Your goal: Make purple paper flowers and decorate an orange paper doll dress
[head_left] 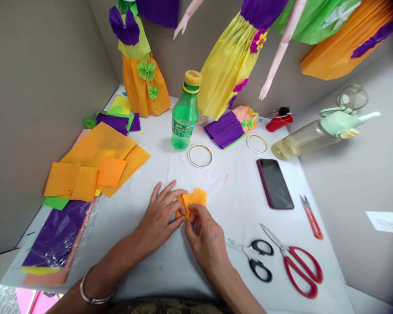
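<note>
Between my two hands lies a small piece of orange crepe paper, partly folded, near the front middle of the table. My left hand pinches its near left side with thumb and index finger, the other fingers stretched out above. From the right, my right hand grips the near edge of the same paper with its fingertips. The fingers cover part of the folds. Black-handled scissors lie beside my right hand, their tips partly behind it. Red-handled scissors rest farther right.
Orange sheets and a plastic-wrapped purple pack lie left. A green bottle stands behind two tape rolls. A phone, thread snips and a water bottle are right. Paper dresses hang at the back.
</note>
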Motion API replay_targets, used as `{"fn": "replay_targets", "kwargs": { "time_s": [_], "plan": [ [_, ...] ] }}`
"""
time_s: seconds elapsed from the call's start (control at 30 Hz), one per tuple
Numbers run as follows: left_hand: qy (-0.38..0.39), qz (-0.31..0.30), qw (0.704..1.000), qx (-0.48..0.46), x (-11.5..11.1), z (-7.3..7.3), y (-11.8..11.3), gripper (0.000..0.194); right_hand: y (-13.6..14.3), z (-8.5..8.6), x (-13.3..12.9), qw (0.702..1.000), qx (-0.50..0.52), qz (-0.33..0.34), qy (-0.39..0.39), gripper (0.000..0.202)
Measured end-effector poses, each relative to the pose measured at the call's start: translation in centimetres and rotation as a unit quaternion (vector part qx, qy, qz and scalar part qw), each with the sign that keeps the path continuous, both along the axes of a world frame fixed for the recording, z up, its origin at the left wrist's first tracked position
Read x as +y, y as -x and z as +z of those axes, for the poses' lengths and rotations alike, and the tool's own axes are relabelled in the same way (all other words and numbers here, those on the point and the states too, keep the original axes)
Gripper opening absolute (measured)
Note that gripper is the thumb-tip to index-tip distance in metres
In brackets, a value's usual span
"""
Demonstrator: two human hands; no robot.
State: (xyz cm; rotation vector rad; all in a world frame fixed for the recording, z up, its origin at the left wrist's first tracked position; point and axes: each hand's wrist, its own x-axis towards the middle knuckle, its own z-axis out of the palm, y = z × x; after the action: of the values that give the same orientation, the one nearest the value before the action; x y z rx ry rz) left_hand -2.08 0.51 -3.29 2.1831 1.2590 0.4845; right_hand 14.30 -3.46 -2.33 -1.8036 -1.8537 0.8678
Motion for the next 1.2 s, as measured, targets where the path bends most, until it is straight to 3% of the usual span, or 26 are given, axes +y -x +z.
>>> {"fn": "replay_targets", "kwargs": {
  "time_s": [0.2,0.33,0.5,0.6,0.77,0.93,1.07,1.2],
  "plan": [
    [0.0,0.003,1.0,0.004,0.0,0.1,0.0,0.008,0.0,-0.1,-0.1,1.0,0.007,0.007,0.006,0.021],
    [0.001,0.003,1.0,0.002,0.0,0.1,-0.1,0.008,-1.5,0.2,0.2,1.0,0.019,0.001,0.017,0.025],
    [0.001,0.01,1.0,0.001,-0.1,0.0,-0.2,0.008,-4.9,2.2,2.7,0.999,0.031,-0.011,-0.02,0.014],
    [-0.007,0.016,1.0,-0.002,-0.2,0.0,-0.3,0.008,-5.6,3.0,4.9,0.998,0.05,0.011,-0.039,0.022],
    [-0.015,0.025,1.0,0.001,-0.3,0.1,-0.6,0.009,-5.2,2.1,7.4,0.992,0.066,0.107,0.016,0.042],
    [-0.007,0.03,0.999,0.02,-0.3,0.3,-0.8,0.008,-5.9,1.2,8.5,0.981,0.104,0.134,0.093,0.012],
    [-0.004,0.03,0.999,0.028,-0.3,0.3,-0.9,0.007,-7.0,1.5,8.9,0.963,0.209,0.123,0.116,0.013],
    [-0.012,0.028,0.999,0.032,-0.3,0.3,-1.0,0.006,-7.5,2.4,9.3,0.944,0.257,0.153,0.141,0.013]
  ]
}}
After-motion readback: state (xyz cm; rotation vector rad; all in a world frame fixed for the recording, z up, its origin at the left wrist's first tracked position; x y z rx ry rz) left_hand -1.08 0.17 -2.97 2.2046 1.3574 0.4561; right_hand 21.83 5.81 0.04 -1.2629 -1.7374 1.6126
